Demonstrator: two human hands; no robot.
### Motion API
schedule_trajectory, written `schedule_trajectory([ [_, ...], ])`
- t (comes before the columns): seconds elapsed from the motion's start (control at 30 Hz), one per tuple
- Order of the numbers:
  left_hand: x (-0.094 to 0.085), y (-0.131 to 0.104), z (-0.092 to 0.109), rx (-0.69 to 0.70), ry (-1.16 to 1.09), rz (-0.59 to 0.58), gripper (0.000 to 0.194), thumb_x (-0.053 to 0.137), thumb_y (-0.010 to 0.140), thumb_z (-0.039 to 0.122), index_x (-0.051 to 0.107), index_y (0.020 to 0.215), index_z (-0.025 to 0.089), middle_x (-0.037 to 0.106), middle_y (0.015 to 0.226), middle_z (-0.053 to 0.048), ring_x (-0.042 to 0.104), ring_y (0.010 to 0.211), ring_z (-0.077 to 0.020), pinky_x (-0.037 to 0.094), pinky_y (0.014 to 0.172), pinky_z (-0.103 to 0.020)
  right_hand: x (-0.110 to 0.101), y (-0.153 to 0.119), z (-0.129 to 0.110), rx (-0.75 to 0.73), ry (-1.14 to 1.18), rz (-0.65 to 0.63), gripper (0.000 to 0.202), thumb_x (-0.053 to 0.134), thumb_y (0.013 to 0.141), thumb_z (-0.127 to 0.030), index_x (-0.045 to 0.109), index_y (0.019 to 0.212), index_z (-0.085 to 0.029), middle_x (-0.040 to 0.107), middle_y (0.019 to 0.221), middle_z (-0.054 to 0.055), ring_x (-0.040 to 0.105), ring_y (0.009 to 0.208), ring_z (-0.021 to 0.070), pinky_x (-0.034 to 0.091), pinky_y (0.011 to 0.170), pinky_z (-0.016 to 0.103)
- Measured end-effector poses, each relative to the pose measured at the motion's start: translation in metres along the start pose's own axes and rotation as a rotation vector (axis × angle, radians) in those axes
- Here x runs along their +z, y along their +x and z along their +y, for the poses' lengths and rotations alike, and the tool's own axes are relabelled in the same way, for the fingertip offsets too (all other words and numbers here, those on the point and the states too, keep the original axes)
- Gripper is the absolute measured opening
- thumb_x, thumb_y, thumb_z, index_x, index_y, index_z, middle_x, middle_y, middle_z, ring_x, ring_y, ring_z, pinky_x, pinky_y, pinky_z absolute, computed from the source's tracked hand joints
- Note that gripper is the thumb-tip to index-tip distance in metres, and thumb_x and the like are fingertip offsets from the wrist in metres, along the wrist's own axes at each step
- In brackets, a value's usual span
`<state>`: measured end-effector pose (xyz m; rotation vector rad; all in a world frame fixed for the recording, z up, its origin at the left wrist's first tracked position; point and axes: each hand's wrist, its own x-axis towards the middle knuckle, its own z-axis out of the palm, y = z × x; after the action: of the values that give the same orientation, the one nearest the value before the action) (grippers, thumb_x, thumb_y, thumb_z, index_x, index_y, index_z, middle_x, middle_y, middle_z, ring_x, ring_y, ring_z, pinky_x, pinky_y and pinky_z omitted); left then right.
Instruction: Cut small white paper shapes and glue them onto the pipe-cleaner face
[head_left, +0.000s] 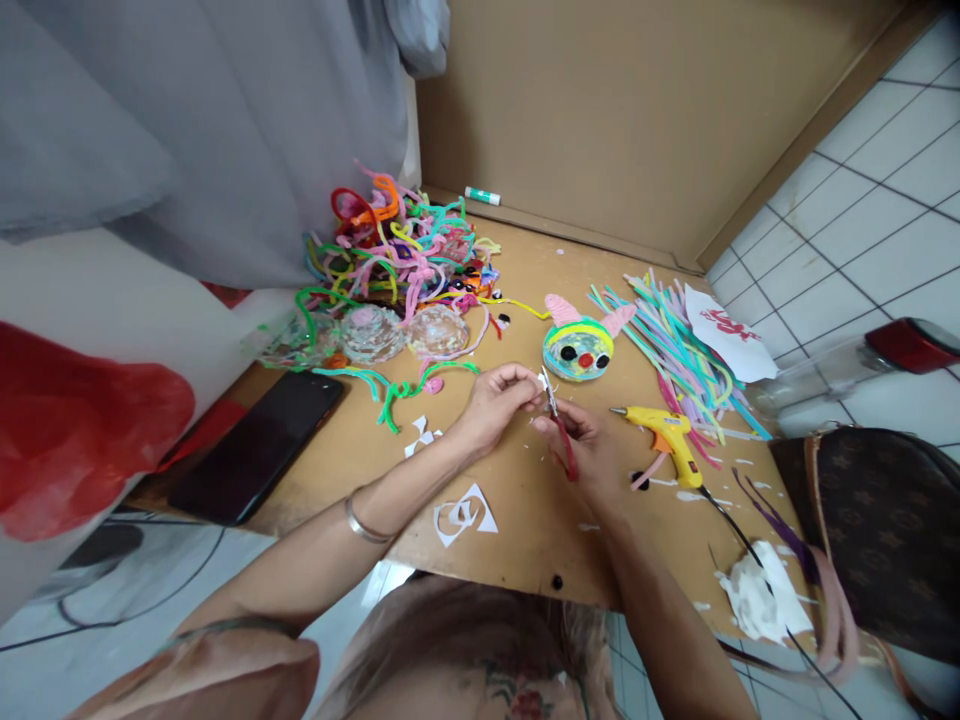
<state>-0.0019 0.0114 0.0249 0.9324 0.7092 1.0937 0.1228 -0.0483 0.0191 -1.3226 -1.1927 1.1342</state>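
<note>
Near the middle of the table, my left hand (499, 402) pinches a small white paper piece (541, 382). My right hand (589, 445) is closed round the red handles of a pair of scissors (568, 452), whose blades point up and away and touch or nearly touch the paper. Just beyond my hands lies a round face (578, 352) with pink ears, black eyes, a red nose and a yellow and green band. Cut paper scraps (465, 514) lie to the left of my right hand, nearer the table's front edge.
A yellow glue gun (667, 435) lies right of my right hand, its cord running toward the front. Pipe cleaners form a tangled pile (405, 250) at back left and straight bundles (679, 345) at right. A black phone (259, 447) rests left; a brown bag (877, 530) stands right.
</note>
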Motion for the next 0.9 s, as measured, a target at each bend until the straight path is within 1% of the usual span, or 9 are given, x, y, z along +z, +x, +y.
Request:
schedule_trajectory([
  [0.07,-0.001,0.001,0.000,-0.003,-0.001,0.007,0.013,0.066,0.063,0.025,0.061,0.063,0.013,0.058,0.056,0.001,0.050,0.054,-0.0069,0.038,0.056,-0.021,-0.001,0.001,0.002,-0.037,0.030,0.092,0.029,0.075,0.067,-0.038,0.064,0.086,-0.018,0.046,0.055,-0.008,0.032,0.045,0.0063,0.025,0.044,0.022],
  [0.13,-0.002,0.002,-0.001,-0.015,0.008,0.001,0.014,0.067,0.062,0.026,0.061,0.063,0.013,0.057,0.055,0.002,0.048,0.053,-0.0065,0.037,0.055,-0.020,-0.002,0.003,0.004,-0.097,0.060,0.207,0.031,0.077,0.066,-0.032,0.061,0.089,-0.020,0.053,0.059,-0.007,0.040,0.047,0.0070,0.031,0.046,0.021],
  [0.2,-0.003,0.002,-0.002,-0.031,0.040,-0.023,0.015,0.067,0.062,0.027,0.062,0.064,0.013,0.058,0.056,0.001,0.048,0.053,-0.0066,0.037,0.055,-0.020,-0.005,0.004,0.004,-0.165,0.079,0.289,0.038,0.079,0.064,-0.028,0.058,0.094,-0.021,0.061,0.066,-0.005,0.052,0.056,0.0097,0.039,0.053,0.022],
  [0.27,-0.003,0.002,-0.003,-0.044,0.097,-0.049,0.015,0.068,0.061,0.027,0.062,0.064,0.013,0.058,0.057,0.001,0.047,0.053,-0.0066,0.037,0.055,-0.021,-0.006,0.005,0.003,-0.215,0.090,0.326,0.044,0.079,0.063,-0.027,0.056,0.099,-0.022,0.067,0.075,-0.002,0.060,0.066,0.0134,0.045,0.062,0.026],
  [0.37,-0.003,0.000,-0.002,-0.035,0.218,-0.088,0.016,0.067,0.063,0.028,0.063,0.064,0.012,0.058,0.057,0.001,0.044,0.052,-0.0065,0.035,0.054,-0.021,-0.006,0.005,0.000,-0.216,0.089,0.330,0.046,0.078,0.063,-0.029,0.054,0.101,-0.022,0.070,0.079,0.001,0.064,0.071,0.0162,0.047,0.063,0.028],
  [0.53,-0.003,-0.004,0.000,0.017,0.376,-0.166,0.020,0.065,0.069,0.032,0.064,0.067,0.013,0.056,0.057,0.001,0.042,0.052,-0.0070,0.031,0.053,-0.021,-0.007,0.005,-0.001,-0.123,0.123,0.271,0.044,0.078,0.063,-0.032,0.054,0.098,-0.021,0.064,0.068,-0.003,0.056,0.057,0.0120,0.040,0.050,0.023],
  [0.67,-0.005,-0.003,-0.001,0.005,0.304,-0.213,0.027,0.067,0.071,0.040,0.062,0.071,0.013,0.056,0.060,0.000,0.047,0.056,-0.0088,0.037,0.056,-0.022,-0.009,0.005,-0.002,-0.076,0.175,0.230,0.039,0.075,0.065,-0.033,0.054,0.095,-0.021,0.060,0.065,-0.005,0.048,0.049,0.0081,0.036,0.047,0.022],
  [0.77,-0.006,-0.001,-0.002,-0.002,0.215,-0.211,0.034,0.066,0.072,0.047,0.062,0.074,0.014,0.058,0.065,-0.001,0.052,0.060,-0.0102,0.041,0.060,-0.023,-0.008,0.004,-0.005,-0.038,0.221,0.219,0.038,0.075,0.064,-0.035,0.054,0.093,-0.022,0.058,0.063,-0.006,0.048,0.049,0.0083,0.037,0.047,0.023],
  [0.9,-0.007,-0.002,-0.003,-0.007,0.263,-0.240,0.034,0.068,0.071,0.047,0.064,0.076,0.013,0.060,0.066,-0.001,0.051,0.059,-0.0091,0.040,0.060,-0.023,-0.006,0.005,-0.008,-0.004,0.261,0.215,0.040,0.076,0.060,-0.035,0.054,0.091,-0.021,0.057,0.061,-0.006,0.049,0.048,0.0085,0.037,0.046,0.022],
])
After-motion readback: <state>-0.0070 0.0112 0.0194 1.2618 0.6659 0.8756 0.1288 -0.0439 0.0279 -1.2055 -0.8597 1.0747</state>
